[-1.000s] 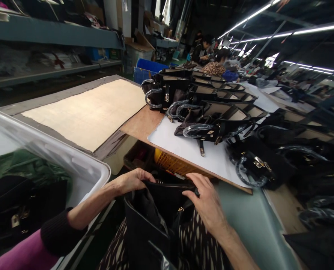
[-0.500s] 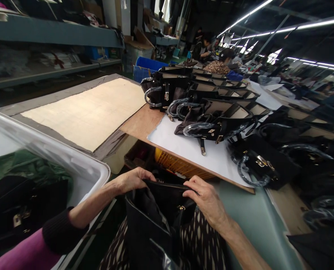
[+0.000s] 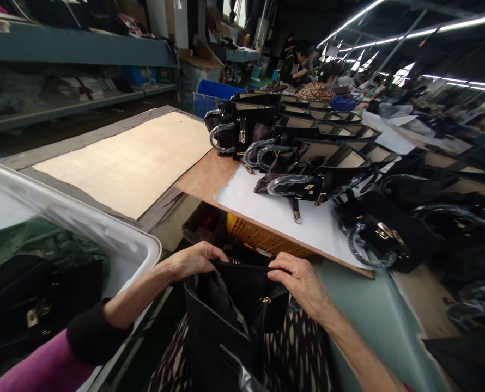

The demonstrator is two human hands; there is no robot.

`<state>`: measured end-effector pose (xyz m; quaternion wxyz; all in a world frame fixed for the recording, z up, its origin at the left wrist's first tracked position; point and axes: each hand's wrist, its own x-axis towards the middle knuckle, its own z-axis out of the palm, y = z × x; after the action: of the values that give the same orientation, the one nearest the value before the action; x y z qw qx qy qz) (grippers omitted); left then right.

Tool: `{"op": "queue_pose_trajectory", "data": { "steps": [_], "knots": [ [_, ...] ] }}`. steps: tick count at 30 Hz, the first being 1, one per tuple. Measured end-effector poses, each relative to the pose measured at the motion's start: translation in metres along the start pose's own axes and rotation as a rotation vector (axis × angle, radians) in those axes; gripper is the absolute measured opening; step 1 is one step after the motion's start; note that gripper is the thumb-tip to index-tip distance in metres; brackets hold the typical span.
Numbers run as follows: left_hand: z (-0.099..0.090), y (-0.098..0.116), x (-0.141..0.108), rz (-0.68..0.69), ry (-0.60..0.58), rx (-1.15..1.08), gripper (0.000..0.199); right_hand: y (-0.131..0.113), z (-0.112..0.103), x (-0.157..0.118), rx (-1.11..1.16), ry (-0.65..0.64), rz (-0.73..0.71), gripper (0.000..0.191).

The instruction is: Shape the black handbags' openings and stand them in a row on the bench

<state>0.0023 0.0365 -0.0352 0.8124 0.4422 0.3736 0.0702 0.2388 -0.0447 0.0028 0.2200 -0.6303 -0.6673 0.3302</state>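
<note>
The large black fabric bag [image 3: 216, 332] is upright and open on the person's lap, over brown-and-cream patterned cloth [image 3: 299, 343], below the near edge of the brown wooden worktop [image 3: 207, 177]. The left hand [image 3: 195, 260] pinches the left end of the bag's far rim; the right hand [image 3: 302, 276] pinches that rim's right end between thumb and fingers, so the edge between them is stretched nearly straight. A small gold metal clip [image 3: 264, 300] shows inside the opening, and a handle wrapped in clear plastic [image 3: 242, 371] is at the near side.

On the worktop, a white paper sheet [image 3: 246, 190] reaches the near edge and its right corner. Black bags with plastic-wrapped handles [image 3: 308, 174] are crowded along its far side. A cream rectangular sheet [image 3: 128, 163] lies to the left. Under the near edge is a yellow plastic basket [image 3: 254, 235]. Left of the lap, a white plastic bin [image 3: 142, 245] holds dark bags [image 3: 11, 305] and crumpled green material [image 3: 42, 239].
</note>
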Motion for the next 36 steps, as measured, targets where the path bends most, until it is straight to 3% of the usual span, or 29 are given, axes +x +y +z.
{"op": "queue_pose_trajectory", "data": {
  "steps": [6, 12, 16, 19, 22, 26, 36],
  "knots": [
    [-0.003, -0.003, 0.001, 0.032, -0.002, 0.000, 0.024, -0.002, 0.000, 0.002, 0.006, -0.001, 0.026, 0.013],
    [-0.006, -0.009, 0.005, 0.074, -0.025, 0.011, 0.025, -0.007, -0.005, 0.008, -0.044, -0.116, 0.089, 0.011],
    [-0.006, -0.011, 0.006, 0.098, -0.022, 0.020, 0.028, -0.013, -0.005, 0.013, -0.081, -0.206, 0.027, 0.015],
    [-0.008, -0.014, 0.008, 0.125, -0.038, 0.015, 0.031, -0.018, -0.004, 0.015, -0.194, -0.252, -0.006, 0.023],
    [-0.007, -0.013, 0.008, 0.134, -0.040, 0.027, 0.032, -0.025, -0.001, 0.018, -0.386, -0.217, -0.060, 0.026],
    [-0.005, -0.009, 0.004, 0.123, -0.010, 0.069, 0.030, -0.038, 0.008, 0.025, -0.553, -0.231, -0.117, 0.028],
    [-0.009, -0.014, 0.008, 0.179, 0.018, 0.243, 0.038, -0.066, 0.044, 0.041, -0.576, -0.306, -0.084, 0.029]
  ]
}}
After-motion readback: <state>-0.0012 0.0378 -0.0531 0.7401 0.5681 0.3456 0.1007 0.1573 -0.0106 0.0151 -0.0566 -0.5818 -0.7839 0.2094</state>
